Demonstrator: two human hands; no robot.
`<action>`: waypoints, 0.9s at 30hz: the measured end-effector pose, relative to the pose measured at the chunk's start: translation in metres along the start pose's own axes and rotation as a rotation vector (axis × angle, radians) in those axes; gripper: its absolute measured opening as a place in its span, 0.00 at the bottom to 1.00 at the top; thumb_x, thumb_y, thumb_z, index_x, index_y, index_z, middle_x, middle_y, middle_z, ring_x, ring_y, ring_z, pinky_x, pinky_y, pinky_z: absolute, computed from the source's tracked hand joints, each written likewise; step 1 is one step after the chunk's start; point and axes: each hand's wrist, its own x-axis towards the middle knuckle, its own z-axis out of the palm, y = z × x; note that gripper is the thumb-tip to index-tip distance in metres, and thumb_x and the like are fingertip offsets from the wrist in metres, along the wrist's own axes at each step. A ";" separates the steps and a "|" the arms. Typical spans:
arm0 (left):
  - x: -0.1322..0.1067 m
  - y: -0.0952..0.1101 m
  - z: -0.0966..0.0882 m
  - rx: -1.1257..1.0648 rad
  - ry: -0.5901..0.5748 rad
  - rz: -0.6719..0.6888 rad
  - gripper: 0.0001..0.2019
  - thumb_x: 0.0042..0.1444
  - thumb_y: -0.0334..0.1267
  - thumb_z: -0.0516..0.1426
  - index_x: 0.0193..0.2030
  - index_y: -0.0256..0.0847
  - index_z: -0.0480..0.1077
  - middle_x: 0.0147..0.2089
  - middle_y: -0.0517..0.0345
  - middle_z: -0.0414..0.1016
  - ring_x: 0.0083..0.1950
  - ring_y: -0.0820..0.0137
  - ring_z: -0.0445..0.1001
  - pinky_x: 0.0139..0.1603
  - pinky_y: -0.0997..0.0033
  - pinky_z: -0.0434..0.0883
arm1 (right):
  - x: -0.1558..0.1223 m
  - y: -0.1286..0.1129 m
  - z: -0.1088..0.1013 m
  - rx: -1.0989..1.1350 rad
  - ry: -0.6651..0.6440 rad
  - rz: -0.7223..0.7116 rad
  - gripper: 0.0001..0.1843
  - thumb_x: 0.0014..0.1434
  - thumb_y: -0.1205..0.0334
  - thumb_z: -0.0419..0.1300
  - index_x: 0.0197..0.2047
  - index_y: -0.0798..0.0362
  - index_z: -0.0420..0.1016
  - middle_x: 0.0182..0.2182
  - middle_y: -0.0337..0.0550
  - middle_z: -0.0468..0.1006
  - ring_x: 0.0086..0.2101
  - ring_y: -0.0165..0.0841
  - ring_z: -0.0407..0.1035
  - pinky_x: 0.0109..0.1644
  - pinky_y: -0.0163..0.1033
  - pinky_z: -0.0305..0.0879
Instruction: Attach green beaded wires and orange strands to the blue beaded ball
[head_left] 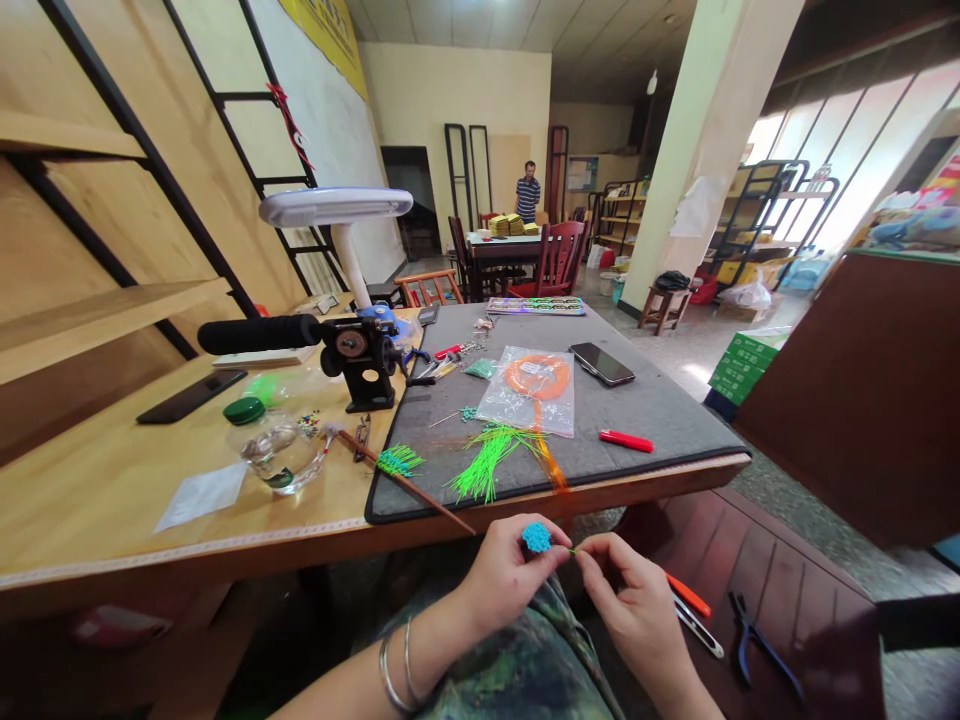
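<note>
My left hand [508, 575] is closed in a pinch on a small blue beaded piece [536, 538], held over my lap below the table edge. My right hand [630, 595] is closed, fingertips pinching a thin green wire [571, 551] that runs out of the blue piece. Orange-handled snips [690, 605] lie under the right hand on the dark bench. On the grey mat [660, 410] lie a bundle of green wires [487, 462], a smaller teal and green bundle [397, 460] and a clear bag with an orange coil [534, 385].
A thin wooden stick [405, 480], a glass jar lying on its side [281, 455], a black winder on a stand [364, 355], a white lamp [334, 207], a phone [601, 362], a red lighter [626, 440] and black pliers [757, 635] are around. A person [528, 192] stands far back.
</note>
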 end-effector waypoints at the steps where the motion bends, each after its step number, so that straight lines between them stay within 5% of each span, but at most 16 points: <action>1: 0.000 0.000 -0.001 0.039 0.001 0.016 0.05 0.52 0.35 0.61 0.32 0.36 0.77 0.30 0.54 0.78 0.32 0.68 0.72 0.35 0.73 0.67 | 0.000 0.001 -0.003 -0.021 -0.001 -0.015 0.13 0.62 0.54 0.56 0.31 0.53 0.73 0.23 0.39 0.74 0.23 0.30 0.67 0.28 0.31 0.63; 7: 0.001 -0.001 -0.002 0.050 0.132 0.054 0.04 0.53 0.34 0.60 0.30 0.36 0.75 0.30 0.54 0.78 0.32 0.68 0.73 0.35 0.73 0.69 | 0.002 0.013 -0.018 -0.104 0.080 0.001 0.13 0.61 0.53 0.56 0.32 0.52 0.74 0.25 0.41 0.76 0.26 0.33 0.70 0.31 0.33 0.65; 11: -0.001 -0.004 0.004 0.070 0.169 0.129 0.03 0.53 0.32 0.59 0.30 0.38 0.75 0.30 0.55 0.77 0.32 0.68 0.74 0.35 0.74 0.69 | -0.003 0.019 -0.007 -0.035 0.039 0.102 0.15 0.60 0.50 0.57 0.31 0.53 0.74 0.23 0.40 0.75 0.24 0.31 0.67 0.28 0.33 0.63; 19: -0.003 -0.008 0.005 0.117 0.099 0.203 0.02 0.52 0.33 0.62 0.31 0.38 0.78 0.30 0.53 0.78 0.32 0.68 0.76 0.35 0.73 0.71 | -0.002 0.011 0.012 0.424 -0.091 0.442 0.26 0.49 0.37 0.62 0.29 0.55 0.73 0.20 0.39 0.74 0.17 0.26 0.64 0.19 0.29 0.56; 27: -0.007 -0.012 -0.001 0.425 -0.009 0.498 0.10 0.57 0.31 0.54 0.40 0.36 0.77 0.35 0.47 0.78 0.35 0.66 0.77 0.35 0.71 0.71 | 0.003 0.004 0.010 0.533 -0.111 0.512 0.27 0.47 0.37 0.64 0.28 0.57 0.75 0.22 0.40 0.76 0.16 0.25 0.65 0.17 0.28 0.55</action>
